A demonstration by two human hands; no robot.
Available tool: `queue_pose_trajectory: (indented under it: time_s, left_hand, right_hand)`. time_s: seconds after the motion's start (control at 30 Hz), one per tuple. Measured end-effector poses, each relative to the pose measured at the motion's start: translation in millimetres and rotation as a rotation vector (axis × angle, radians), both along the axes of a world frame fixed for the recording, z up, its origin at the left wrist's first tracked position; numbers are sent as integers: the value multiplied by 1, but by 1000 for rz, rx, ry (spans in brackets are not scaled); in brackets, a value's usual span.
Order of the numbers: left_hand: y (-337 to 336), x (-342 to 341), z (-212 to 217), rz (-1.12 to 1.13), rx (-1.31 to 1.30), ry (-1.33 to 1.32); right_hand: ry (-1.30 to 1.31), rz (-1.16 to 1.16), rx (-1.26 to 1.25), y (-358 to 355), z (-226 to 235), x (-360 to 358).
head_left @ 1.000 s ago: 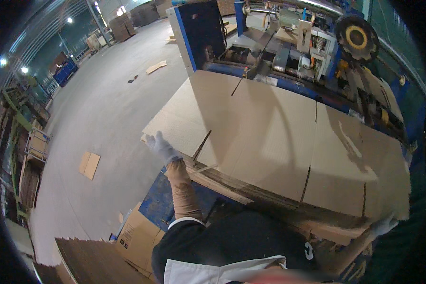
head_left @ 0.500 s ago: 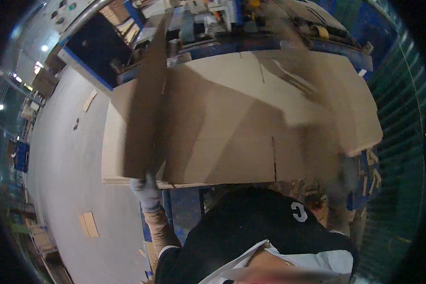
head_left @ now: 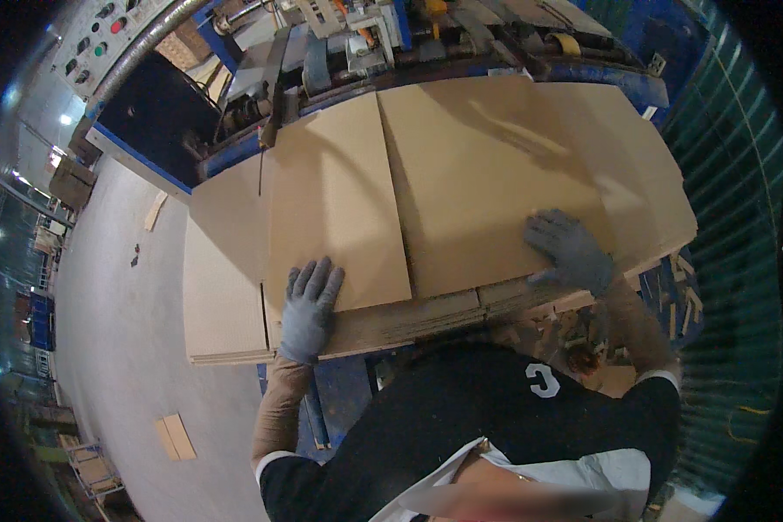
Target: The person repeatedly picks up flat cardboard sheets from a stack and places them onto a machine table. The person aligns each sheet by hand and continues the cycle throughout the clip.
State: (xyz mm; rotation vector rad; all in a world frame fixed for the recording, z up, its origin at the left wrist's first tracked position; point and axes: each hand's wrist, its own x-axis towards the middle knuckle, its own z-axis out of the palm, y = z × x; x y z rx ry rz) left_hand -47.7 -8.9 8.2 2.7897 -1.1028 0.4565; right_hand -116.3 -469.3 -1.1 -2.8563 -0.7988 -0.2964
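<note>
A folded brown cardboard sheet (head_left: 487, 174) lies flat on a stack of cardboard sheets (head_left: 222, 304), its two panels meeting along a dark slanting gap. On the near part of its left panel rests my left hand (head_left: 309, 309), in a grey glove, palm down with fingers stretched. My right hand (head_left: 572, 250), gloved alike, presses flat on the right panel near its front edge, fingers extended. Neither hand grasps anything. The far edge of the folded sheet reaches the blue machine's front.
A blue machine (head_left: 652, 87) with rollers and clamps stands beyond the stack. At upper left is a control panel (head_left: 104, 39) with buttons. Cardboard scraps (head_left: 687, 300) litter the area at right, beside a green corrugated wall (head_left: 739, 226). A cardboard piece (head_left: 176, 437) lies on the floor.
The cardboard's raised, motion-blurred side panels have come down and now lie folded flat. Both hands have moved from its near edges and sides onto its top.
</note>
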Motion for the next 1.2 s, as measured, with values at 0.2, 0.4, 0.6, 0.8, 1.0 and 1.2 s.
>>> queue_pose_trajectory:
  time_s: [0.2,0.4,0.6,0.8,1.0,1.2]
  left_hand:
    - [-22,61,-14,-47,-124,-42]
    - [-49,174,-16,89,-69,-226]
    - [-65,200,-22,468,-133,-215]
    - [26,95,-17,928,-419,-425]
    - [111,10,-40,1530,-922,-64]
    - [127,22,-44,1452,-1365,-307]
  right_hand:
    - [15,-141,42,-18,10,66]
    - [-42,-296,-28,-22,-1,161]
    - [-286,-444,-12,-2,-11,186]
    - [87,-809,605,-74,-14,76]
    - [-143,-1124,-862,-230,-106,-70]
    - [-289,-1360,690,-288,-142,-69]
